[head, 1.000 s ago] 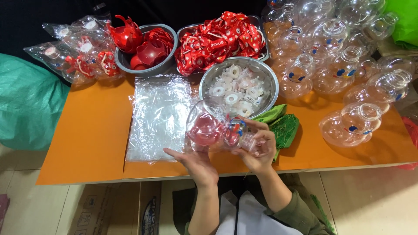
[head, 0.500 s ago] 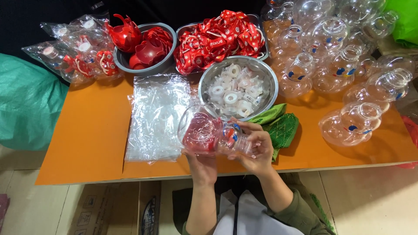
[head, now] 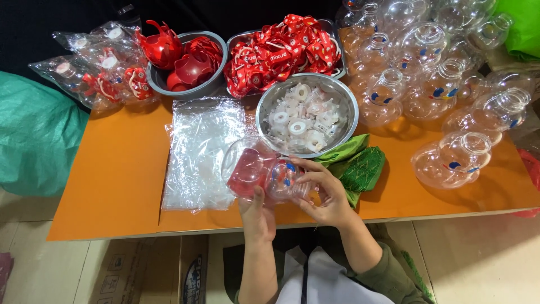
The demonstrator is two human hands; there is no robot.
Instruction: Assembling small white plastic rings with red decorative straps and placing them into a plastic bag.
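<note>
— While the orange table (head: 112,169) is being crowded on its far right by clear bottles (head: 427,73), is anything being put at risk?

— The clear round bottle (head: 261,169) is being held over the near edge, grasped from below by the left hand (head: 257,211) and at its neck by the right hand (head: 323,194). If that smooth plastic is being gripped loosely, it is likely being dropped floorward.

Clear round bottle (head: 264,169) with red inside, tilted, held above table edge.
</note>
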